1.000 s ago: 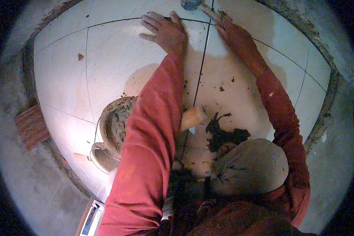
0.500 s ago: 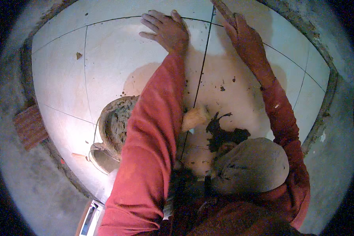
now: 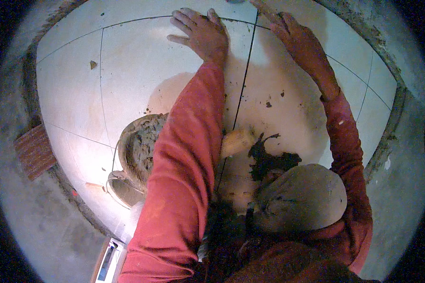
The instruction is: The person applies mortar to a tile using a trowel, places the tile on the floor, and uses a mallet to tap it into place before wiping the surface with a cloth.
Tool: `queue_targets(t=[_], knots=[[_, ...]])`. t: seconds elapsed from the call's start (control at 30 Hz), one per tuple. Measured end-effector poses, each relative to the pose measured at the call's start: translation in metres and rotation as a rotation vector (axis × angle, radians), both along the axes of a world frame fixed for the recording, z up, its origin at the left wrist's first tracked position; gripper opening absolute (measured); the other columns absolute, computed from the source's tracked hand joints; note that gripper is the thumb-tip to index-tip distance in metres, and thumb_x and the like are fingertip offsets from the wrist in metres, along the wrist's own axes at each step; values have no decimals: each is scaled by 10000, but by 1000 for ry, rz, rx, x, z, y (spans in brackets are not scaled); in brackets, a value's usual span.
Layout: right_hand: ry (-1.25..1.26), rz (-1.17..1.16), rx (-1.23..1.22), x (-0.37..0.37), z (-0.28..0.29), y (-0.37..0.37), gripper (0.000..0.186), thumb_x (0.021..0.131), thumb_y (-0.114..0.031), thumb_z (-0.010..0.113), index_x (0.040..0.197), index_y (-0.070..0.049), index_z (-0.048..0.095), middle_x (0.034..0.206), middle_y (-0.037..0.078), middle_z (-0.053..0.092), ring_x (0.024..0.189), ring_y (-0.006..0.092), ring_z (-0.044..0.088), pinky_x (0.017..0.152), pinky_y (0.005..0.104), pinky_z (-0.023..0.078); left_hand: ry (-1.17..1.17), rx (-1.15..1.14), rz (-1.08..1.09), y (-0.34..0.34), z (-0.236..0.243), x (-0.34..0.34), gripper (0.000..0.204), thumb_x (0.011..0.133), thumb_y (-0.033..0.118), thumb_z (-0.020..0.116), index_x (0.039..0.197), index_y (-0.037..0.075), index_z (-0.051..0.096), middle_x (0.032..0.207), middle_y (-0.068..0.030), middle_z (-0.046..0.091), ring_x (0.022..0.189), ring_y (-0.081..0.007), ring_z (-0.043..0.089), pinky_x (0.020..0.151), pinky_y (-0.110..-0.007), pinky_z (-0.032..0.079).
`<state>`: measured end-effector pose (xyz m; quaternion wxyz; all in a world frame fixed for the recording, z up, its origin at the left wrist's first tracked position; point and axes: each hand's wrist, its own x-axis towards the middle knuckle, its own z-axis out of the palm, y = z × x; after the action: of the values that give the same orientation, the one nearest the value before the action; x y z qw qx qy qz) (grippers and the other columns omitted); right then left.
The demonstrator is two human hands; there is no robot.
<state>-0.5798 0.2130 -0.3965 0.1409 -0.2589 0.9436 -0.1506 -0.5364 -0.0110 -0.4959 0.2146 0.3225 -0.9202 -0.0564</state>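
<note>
My left hand (image 3: pixel 205 35) lies flat with spread fingers on a pale floor tile (image 3: pixel 141 52), left of a dark joint line. My right hand (image 3: pixel 300 40) is closed round the handle of what looks like a mallet (image 3: pixel 265 8), over the tiles at the far right. Its grey head just shows at the top edge, partly cut off. Nearer to me, a round bucket (image 3: pixel 123 146) of grey mortar (image 3: pixel 141 148) stands partly behind my left sleeve. A wooden piece like a tool handle (image 3: pixel 238 141) shows beside that sleeve.
Dark wet mortar (image 3: pixel 274 160) is smeared near my grey-clad knee (image 3: pixel 302 198). Crumbs (image 3: pixel 268 104) dot the tiles. A reddish-brown tile piece (image 3: pixel 34 152) lies at the left on the rough grey floor (image 3: pixel 14 203). A white box-like object (image 3: pixel 111 262) is at lower left.
My right hand has shifted slightly right and turned, and the mallet's grey head has come into view at the top edge. My left hand stays flat in nearly the same place.
</note>
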Motion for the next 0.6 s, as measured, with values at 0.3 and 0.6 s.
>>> queue_targets(t=[0.3, 0.6], knots=[[-25, -128, -38, 25, 16, -7, 527, 1049, -386, 538, 1444, -57, 422, 1110, 286, 687, 990, 494, 664, 816, 550, 546, 3, 4, -28, 4, 0, 7, 758, 1065, 507, 351, 1512, -104, 327, 1599, -307, 306, 1515, -460, 234, 1140, -771, 100], [70, -130, -92, 20, -6, 9, 457, 1053, -347, 543, 1415, -84, 454, 1100, 274, 696, 945, 485, 679, 813, 545, 552, 35, -1, -19, 3, -5, 2, 759, 1057, 543, 369, 1499, -75, 377, 1603, -296, 307, 1508, -485, 230, 1113, -798, 124]])
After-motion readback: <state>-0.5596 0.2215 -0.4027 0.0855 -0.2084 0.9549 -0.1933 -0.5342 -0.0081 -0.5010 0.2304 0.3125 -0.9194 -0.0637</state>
